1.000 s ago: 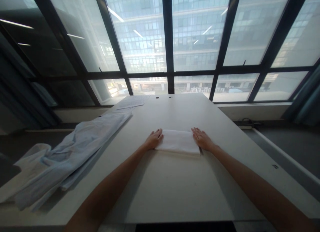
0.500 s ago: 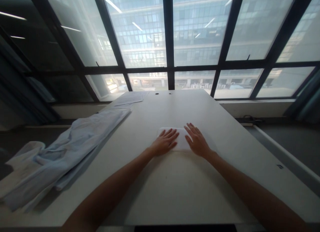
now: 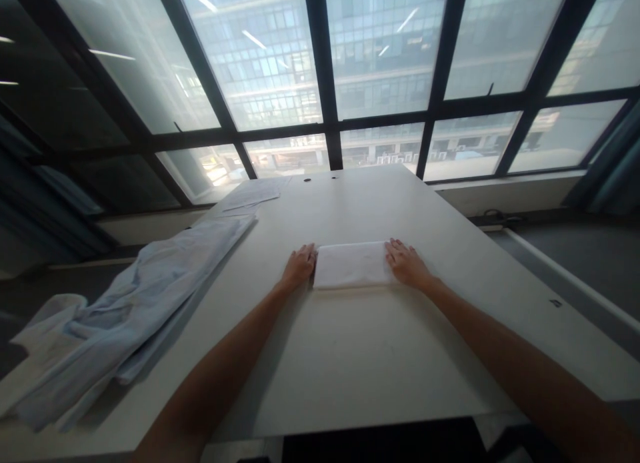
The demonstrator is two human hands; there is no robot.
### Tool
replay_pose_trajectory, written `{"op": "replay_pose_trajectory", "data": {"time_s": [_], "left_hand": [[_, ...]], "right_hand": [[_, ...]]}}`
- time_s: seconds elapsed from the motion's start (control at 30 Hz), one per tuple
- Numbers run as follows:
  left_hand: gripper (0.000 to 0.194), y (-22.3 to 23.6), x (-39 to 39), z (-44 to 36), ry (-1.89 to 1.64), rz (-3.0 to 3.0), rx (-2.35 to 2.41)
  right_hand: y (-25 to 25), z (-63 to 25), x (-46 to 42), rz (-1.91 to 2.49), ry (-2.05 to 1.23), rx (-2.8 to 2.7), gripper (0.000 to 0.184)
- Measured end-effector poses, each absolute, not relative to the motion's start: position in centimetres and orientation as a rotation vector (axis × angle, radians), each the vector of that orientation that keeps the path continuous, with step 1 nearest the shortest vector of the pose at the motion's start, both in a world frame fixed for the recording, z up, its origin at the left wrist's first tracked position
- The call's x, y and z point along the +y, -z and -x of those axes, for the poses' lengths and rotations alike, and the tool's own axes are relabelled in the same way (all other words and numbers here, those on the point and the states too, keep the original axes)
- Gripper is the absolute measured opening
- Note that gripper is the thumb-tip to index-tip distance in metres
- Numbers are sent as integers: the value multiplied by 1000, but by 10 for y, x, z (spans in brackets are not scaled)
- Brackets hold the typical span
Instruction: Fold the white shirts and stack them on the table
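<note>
A folded white cloth [image 3: 353, 265] lies flat on the white table [image 3: 340, 356] in front of me, shaped into a neat rectangle. At its left edge rests my left hand [image 3: 300, 263], fingers stretched forward along the side. My right hand [image 3: 406, 263] lies over the right end of the cloth with its fingers extended and covers that edge. Neither hand grips the cloth. Its exact kind cannot be made out.
Along the table's left side lies a heap of pale, crumpled garments [image 3: 165, 296], partly hanging over the edge. Flat white sheets [image 3: 255, 193] sit behind it. A small dark mark [image 3: 555, 303] is near the right edge. Large windows [image 3: 380, 50] stand beyond.
Both hands have moved apart, from the top of the cloth to its left and right ends, so more of it shows. The camera view has tilted slightly.
</note>
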State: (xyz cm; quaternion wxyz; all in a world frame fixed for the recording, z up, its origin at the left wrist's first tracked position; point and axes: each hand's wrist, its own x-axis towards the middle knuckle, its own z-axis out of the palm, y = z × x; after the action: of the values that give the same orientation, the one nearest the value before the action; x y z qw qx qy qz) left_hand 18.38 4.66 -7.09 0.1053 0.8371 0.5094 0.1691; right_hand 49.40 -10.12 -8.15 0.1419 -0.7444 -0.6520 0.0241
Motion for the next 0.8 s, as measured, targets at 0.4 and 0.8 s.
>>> {"op": "replay_pose_trajectory", "data": {"time_s": [0.4, 0.8], "left_hand": [[48, 71, 38, -195, -544, -2553, 1192], [44, 69, 43, -194, -1000, -2165, 1476]], "right_hand": [[70, -512, -100, 1900, 129, -1461, 52], [60, -402, -146, 1444, 94, -2321, 46]]}}
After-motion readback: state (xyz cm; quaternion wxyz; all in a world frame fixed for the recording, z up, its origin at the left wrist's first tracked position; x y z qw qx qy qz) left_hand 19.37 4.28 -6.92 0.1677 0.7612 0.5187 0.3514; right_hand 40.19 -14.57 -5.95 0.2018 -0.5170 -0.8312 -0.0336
